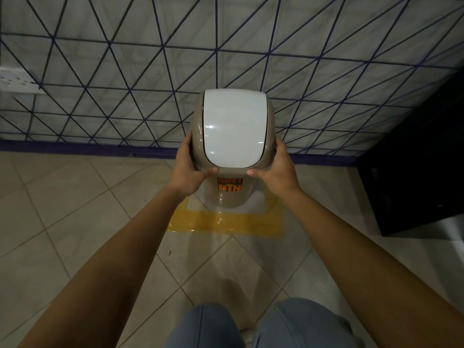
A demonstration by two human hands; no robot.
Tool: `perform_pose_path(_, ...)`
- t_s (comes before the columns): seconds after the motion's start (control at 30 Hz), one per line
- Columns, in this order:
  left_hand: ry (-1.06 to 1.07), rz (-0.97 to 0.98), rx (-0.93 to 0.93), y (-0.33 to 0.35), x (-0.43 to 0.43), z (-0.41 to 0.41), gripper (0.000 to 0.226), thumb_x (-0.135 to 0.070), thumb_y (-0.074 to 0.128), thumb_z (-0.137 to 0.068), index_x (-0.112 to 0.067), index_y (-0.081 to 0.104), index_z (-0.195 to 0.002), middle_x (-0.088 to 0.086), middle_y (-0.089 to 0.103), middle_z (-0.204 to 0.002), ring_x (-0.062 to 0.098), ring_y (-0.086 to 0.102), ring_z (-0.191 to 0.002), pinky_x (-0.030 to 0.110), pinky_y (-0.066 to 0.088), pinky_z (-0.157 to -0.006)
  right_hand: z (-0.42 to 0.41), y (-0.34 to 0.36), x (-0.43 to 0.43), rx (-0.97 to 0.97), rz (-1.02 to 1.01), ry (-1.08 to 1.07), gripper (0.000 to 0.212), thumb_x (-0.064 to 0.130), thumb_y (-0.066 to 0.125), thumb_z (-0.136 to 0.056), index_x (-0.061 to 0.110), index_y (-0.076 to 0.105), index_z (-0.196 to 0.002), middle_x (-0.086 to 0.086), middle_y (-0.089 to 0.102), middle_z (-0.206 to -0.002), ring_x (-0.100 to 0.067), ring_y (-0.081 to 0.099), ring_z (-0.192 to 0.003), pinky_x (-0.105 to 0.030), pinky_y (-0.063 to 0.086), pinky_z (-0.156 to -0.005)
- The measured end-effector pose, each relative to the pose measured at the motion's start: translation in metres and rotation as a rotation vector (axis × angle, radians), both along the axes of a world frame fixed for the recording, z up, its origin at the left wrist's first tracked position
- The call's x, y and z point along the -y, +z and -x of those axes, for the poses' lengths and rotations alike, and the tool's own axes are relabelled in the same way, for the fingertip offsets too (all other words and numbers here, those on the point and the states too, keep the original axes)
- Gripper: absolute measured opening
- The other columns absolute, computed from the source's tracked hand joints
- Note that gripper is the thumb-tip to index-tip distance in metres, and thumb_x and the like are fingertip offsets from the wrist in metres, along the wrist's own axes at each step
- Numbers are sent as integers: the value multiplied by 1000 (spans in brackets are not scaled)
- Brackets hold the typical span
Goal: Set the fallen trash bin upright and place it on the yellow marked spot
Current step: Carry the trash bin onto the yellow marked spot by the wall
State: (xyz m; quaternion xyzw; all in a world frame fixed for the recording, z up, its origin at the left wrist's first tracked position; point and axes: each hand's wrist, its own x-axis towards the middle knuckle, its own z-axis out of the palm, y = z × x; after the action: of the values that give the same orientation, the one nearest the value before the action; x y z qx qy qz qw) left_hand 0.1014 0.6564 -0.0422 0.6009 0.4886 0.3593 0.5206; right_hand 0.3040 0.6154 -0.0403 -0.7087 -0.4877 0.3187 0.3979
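The trash bin (pixel 232 131) stands upright, seen from above: a beige dome top with a white swing lid, and a white body with an orange "DUST BIN" label. Its base sits inside the yellow taped square (pixel 226 223) on the tiled floor, close to the wall. My left hand (pixel 189 169) grips the left side of the beige lid rim, thumb on the front edge. My right hand (pixel 272 169) grips the right side the same way. The far side of the yellow mark is hidden behind the bin.
A wall (pixel 100 84) with a dark blue triangle pattern and a purple skirting runs right behind the bin. A black cabinet (pixel 414 172) stands on the right. My knees in blue jeans (pixel 251 325) show at the bottom. Beige floor tiles (pixel 62 209) spread left.
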Motion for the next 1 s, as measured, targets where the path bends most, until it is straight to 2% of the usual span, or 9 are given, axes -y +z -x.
perform_pose_path(0.23,12,-1,-17,-4,-7,0,102,1,74,-70,-22,13,-148,-1,28,-149,7,30,-130,34,41,-104,-3,-2,-6,-13,-20,0,107,10,85,-59,16,23,-146,-3,42,-144,-20,38,-133,-36,37,-108)
perform_pose_path(0.4,49,-18,-47,-4,-7,-2,102,-2,78,-67,-21,18,-147,-4,28,-145,9,31,-129,38,41,-105,-3,-2,-6,-13,-15,9,107,10,85,-59,16,23,-146,-4,40,-145,-20,37,-134,-37,35,-109)
perform_pose_path(0.53,108,-2,-40,-3,-3,-3,97,-4,79,-65,-22,26,-145,-5,34,-141,13,36,-128,43,42,-104,-4,-3,-6,39,-15,-8,107,14,85,-61,17,22,-147,-6,33,-147,-21,31,-136,-26,27,-104)
perform_pose_path(0.63,122,29,-25,-2,-2,-4,94,-4,78,-67,-21,27,-144,-3,39,-141,13,37,-127,44,42,-104,-4,-6,-6,28,-18,-17,107,15,85,-61,18,21,-147,-6,33,-147,-22,31,-136,-30,29,-106)
perform_pose_path(0.77,138,24,-46,0,-1,-3,92,-3,77,-68,-19,28,-144,1,40,-143,9,37,-123,40,43,-103,-5,-6,-5,12,-18,-26,107,14,85,-62,18,21,-147,-6,33,-148,-22,30,-136,-30,29,-105)
perform_pose_path(1.0,134,26,-103,-1,-5,2,89,-6,77,-70,-18,30,-144,7,39,-143,22,38,-130,47,41,-104,-4,-5,-7,42,4,5,106,15,84,-63,17,20,-147,-8,32,-147,-24,32,-136,-33,31,-106)
